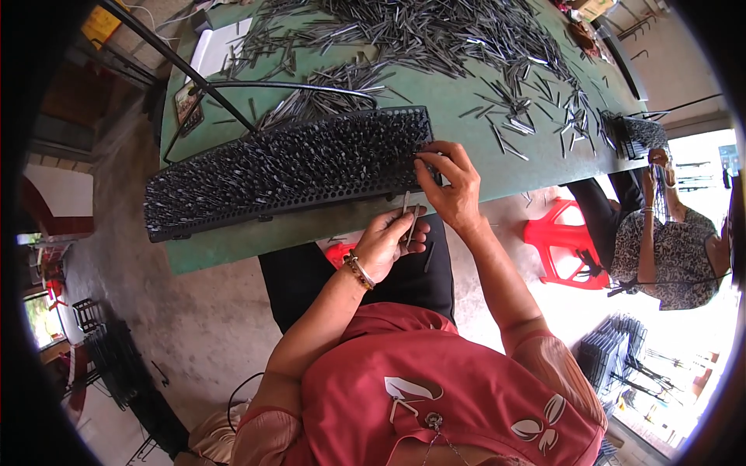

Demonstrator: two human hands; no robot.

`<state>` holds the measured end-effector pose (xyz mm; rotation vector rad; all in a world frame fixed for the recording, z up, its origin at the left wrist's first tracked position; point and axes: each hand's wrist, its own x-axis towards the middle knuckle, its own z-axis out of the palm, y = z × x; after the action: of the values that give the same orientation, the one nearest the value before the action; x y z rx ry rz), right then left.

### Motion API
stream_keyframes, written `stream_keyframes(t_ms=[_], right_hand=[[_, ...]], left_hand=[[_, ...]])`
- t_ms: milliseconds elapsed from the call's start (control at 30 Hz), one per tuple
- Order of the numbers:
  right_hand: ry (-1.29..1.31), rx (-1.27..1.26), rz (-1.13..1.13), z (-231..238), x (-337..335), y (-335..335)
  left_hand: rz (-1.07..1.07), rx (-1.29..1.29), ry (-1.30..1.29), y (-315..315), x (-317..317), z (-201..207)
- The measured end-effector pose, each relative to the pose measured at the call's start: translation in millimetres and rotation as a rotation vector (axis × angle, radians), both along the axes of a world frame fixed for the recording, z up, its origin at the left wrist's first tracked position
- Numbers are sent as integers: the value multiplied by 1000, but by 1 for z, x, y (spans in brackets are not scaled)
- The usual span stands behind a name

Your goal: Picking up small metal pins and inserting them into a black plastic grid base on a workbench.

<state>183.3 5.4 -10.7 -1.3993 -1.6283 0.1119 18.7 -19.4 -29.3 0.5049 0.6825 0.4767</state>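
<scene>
A long black perforated rack (256,213), packed with upright thin dark strips (287,167), lies along the near edge of the table. My left hand (385,242) is just below the rack's right part, its fingers closed on a few thin grey strips (406,203) that stick up past the thumb. Over the right end of the rack, my right hand (452,186) has thumb and forefinger pinched together at the strips. Whatever sits between those fingertips is too small to make out.
Loose dark strips (412,31) are heaped across the green table (466,116). A white tray (220,48) and a black metal rod (175,62) are at the left. On the right, another person (668,248) works at a similar rack (641,133) near a red stool (563,242).
</scene>
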Motion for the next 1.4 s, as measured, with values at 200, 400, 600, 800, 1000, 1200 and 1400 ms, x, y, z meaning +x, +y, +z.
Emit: stream_keyframes(t_ms=[200,400,600,800,1000,1200,1400], right_hand=[[-35,4,-13,-7,3,-1],[-193,-139,57,24,4,1],[-361,-67,217,32,5,26],[-368,-60,243,25,7,20],[-411,-68,195,27,4,18],[8,-233,186,42,14,-4],[-32,-655,593,1,31,-86]], left_hand=[[45,21,-7,1,0,-3],[61,19,-27,3,0,-4],[41,28,-19,2,0,-2],[32,-1,-14,3,-2,1],[38,-13,-35,3,1,1],[90,4,-73,6,-6,0],[19,-104,-71,-2,-18,-3]])
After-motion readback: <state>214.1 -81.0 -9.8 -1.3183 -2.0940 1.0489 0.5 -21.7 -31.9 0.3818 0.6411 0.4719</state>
